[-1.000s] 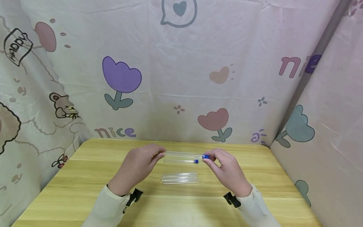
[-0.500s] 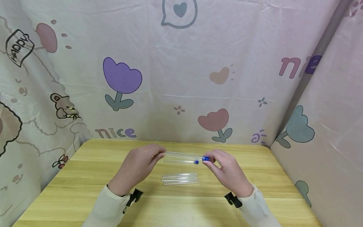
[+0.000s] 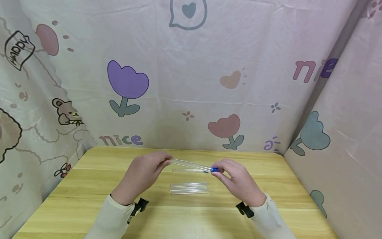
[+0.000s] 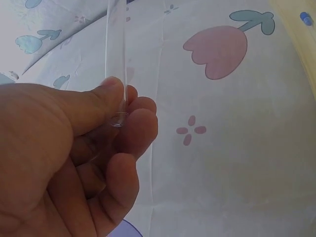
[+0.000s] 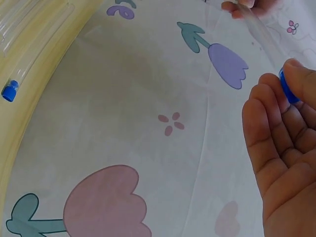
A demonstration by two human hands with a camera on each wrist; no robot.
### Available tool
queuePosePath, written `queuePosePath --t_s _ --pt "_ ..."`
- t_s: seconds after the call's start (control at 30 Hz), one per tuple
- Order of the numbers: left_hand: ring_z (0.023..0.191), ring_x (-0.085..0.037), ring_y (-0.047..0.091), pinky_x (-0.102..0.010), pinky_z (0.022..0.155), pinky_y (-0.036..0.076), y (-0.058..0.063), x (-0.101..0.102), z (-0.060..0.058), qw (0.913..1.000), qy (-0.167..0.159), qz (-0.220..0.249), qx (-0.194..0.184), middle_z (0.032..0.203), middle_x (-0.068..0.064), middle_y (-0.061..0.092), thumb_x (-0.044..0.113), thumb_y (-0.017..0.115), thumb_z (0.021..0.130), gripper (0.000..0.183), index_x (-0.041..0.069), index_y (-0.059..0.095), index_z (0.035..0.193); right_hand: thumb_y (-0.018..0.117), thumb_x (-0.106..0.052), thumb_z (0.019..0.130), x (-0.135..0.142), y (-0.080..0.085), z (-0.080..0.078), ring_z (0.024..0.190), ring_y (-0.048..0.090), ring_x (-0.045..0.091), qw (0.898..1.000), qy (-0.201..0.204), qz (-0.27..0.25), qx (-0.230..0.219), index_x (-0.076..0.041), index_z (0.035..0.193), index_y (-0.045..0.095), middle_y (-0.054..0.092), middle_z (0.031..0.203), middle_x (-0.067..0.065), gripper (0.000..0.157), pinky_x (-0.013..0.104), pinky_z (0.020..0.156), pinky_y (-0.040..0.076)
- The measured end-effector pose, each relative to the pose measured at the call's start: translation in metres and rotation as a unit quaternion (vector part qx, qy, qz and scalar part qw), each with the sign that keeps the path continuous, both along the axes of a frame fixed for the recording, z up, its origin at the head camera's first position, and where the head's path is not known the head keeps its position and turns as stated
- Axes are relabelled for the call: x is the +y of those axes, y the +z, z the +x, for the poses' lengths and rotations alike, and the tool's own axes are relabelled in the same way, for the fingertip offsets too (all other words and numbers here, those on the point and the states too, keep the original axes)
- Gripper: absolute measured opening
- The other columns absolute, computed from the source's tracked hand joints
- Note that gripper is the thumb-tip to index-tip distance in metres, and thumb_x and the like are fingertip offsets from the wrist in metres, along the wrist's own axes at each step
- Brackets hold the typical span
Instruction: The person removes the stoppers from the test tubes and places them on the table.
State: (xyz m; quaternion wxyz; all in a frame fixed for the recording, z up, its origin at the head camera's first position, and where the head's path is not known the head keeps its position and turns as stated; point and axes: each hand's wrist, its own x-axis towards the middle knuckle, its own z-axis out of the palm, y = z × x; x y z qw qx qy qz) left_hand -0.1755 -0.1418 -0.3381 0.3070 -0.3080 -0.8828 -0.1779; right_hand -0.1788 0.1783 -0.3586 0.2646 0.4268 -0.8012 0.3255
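A clear test tube (image 3: 191, 164) is held above the table between both hands, its right end lower than its left. My left hand (image 3: 146, 176) pinches the rounded closed end, seen between thumb and fingers (image 4: 136, 131) in the left wrist view. My right hand (image 3: 237, 181) pinches a blue cap (image 3: 214, 169) at the other end of the tube. In the right wrist view the blue cap (image 5: 288, 89) sits between thumb and curled fingers. Behind the held tube lies another test tube (image 3: 186, 170) with a blue cap (image 5: 10, 92), partly covered in the head view.
Several uncapped clear tubes (image 3: 189, 188) lie side by side on the wooden table (image 3: 191, 219), nearer the person. A patterned curtain (image 3: 179, 83) rises behind the table and along both sides. Black wrist mounts (image 3: 140, 207) sit at both sleeves.
My right hand has lowered slightly with the capped end, so the held tube slopes down to the right more. It now covers part of the lying tube's cap.
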Motion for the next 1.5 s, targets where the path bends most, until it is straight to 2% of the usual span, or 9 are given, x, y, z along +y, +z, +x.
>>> queuePosePath --t_s 0.1,0.33,0.7,0.87,1.13,1.5 --pt "0.081 -0.010 0.074 -0.028 0.068 0.060 0.0004 -0.0009 -0.0002 1.0000 0.001 0.002 0.004 0.096 0.004 0.077 0.015 0.078 0.093 0.011 0.012 0.076 0.104 0.079 -0.001 0.089 -0.0009 -0.0001 0.0002 0.080 0.058 0.006 1.000 -0.003 -0.001 0.006 -0.012 0.103 0.070 0.068 0.095 -0.007 0.020 0.017 0.070 0.052" --pt "0.079 -0.007 0.071 -0.026 0.067 0.058 0.0008 0.0011 0.0003 1.0000 -0.001 -0.004 -0.004 0.096 0.005 0.076 0.017 0.078 0.094 0.011 0.014 0.076 0.105 0.079 -0.004 0.090 -0.0005 -0.0005 0.0014 0.080 0.057 0.005 0.998 -0.054 -0.005 0.021 -0.013 0.105 0.071 0.065 0.090 -0.008 0.019 0.014 0.071 0.047" --pt "0.076 -0.004 0.069 -0.024 0.065 0.056 0.0010 0.0017 0.0013 1.0000 -0.006 -0.004 -0.007 0.095 0.007 0.076 0.019 0.078 0.094 0.011 0.015 0.076 0.105 0.082 -0.002 0.086 -0.0005 -0.0008 0.0036 0.078 0.058 0.007 0.994 -0.104 -0.016 0.020 -0.012 0.103 0.072 0.065 0.088 -0.010 0.023 0.020 0.069 0.051" --pt "0.077 -0.004 0.069 -0.024 0.066 0.057 0.0011 0.0022 0.0014 0.9999 -0.004 -0.008 -0.011 0.096 0.007 0.076 0.019 0.078 0.094 0.012 0.015 0.076 0.105 0.082 -0.003 0.086 -0.0009 -0.0019 0.0024 0.078 0.059 0.008 0.994 -0.102 -0.015 0.019 -0.013 0.103 0.071 0.064 0.088 -0.011 0.022 0.021 0.068 0.052" --pt "0.077 -0.004 0.069 -0.024 0.066 0.057 0.0000 0.0014 0.0018 0.9999 -0.001 -0.008 -0.011 0.096 0.007 0.076 0.018 0.078 0.093 0.012 0.015 0.076 0.105 0.082 -0.005 0.087 -0.0012 -0.0026 0.0014 0.079 0.055 0.003 0.995 -0.099 -0.007 0.013 -0.014 0.101 0.070 0.061 0.088 -0.013 0.021 0.021 0.067 0.052" --pt "0.079 -0.005 0.070 -0.025 0.067 0.057 0.0005 0.0018 0.0022 0.9998 -0.002 -0.013 -0.014 0.097 0.007 0.076 0.018 0.079 0.093 0.012 0.015 0.076 0.105 0.080 -0.002 0.085 -0.0020 -0.0035 0.0000 0.079 0.058 0.008 0.996 -0.085 -0.010 0.028 -0.015 0.098 0.067 0.060 0.087 -0.012 0.023 0.024 0.070 0.054"
